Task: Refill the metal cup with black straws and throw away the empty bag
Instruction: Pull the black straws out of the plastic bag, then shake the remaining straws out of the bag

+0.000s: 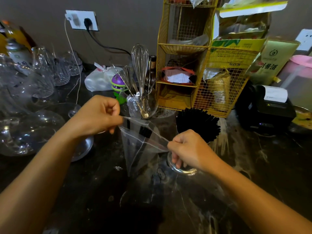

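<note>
Now we stretch one clear bag [141, 146] between our two hands, right hand [189, 150] and left hand [99, 115] each with fingers curled, pinching its edge. Behind, one cup's black straws [198, 124] stand bunched.

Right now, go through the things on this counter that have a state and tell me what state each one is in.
Left hand: pinching the bag's edge.
Right hand: pinching the bag's opposite edge.
Plastic bag: held up, stretched between both hands, looks nearly empty.
Black straws: standing upright, packed together; their cup mostly hidden.
Whisk: upright in a clear holder.
Black plug: plugged into the wall socket.
</note>
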A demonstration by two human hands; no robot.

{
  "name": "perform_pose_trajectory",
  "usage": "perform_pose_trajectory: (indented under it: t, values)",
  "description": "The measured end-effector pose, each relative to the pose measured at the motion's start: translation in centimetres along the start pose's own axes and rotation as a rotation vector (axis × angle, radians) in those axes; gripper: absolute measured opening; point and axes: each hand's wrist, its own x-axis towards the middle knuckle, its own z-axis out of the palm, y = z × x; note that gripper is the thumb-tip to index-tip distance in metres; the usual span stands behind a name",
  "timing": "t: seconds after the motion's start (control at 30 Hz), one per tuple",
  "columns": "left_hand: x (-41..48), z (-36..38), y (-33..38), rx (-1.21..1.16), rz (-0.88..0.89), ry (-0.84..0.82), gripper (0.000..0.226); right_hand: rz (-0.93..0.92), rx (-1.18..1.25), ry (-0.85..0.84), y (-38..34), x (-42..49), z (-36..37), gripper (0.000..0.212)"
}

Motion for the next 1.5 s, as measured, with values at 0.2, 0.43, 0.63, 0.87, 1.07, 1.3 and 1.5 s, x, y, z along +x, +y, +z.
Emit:
perform_pose_trajectory:
  t: [0.2, 0.43, 0.63, 0.87, 1.07, 1.3, 1.5]
  values:
    - [1.4, -0.4, 2.9, 0.171, 0.204, -0.008, 0.041, 0.140, 0.583, -0.259, -1.1, 0.6, -1.2, 0.039]
    - [2.0, 0.5, 8.1, 0.545, 0.680, -0.105, 0.013, 0.247, 1.129, -0.452, -1.7, 3.7, -4.3, 0.090]
    - [3.0, 2.5, 9.6, 0.644, 0.901, -0.180, 0.007, 0.091, 1.173, -0.358, -2.2, 4.3, -5.0, 0.029]
    - [4.7, 2.5, 8.4, -0.186, 0.406, -0.046, 0.023, 0.017, 1.210, -0.269, -0.8, 4.5, -6.7, 0.043]
    - [8.3, 4.4, 4.7, -0.878, -0.328, -0.242, 0.029, -0.069, 1.050, -0.175, -1.0, 5.3, -9.6, 0.041]
    - [11.6, 7.4, 6.6, -0.878, -0.187, -0.446, 0.026, -0.117, 0.809, 0.020, -0.9, 6.4, -11.6, 0.034]
    - [13.4, 9.0, 7.8, -0.732, -0.061, -0.387, 0.030, -0.114, 0.597, 0.179, -1.0, 6.4, -12.8, 0.039]
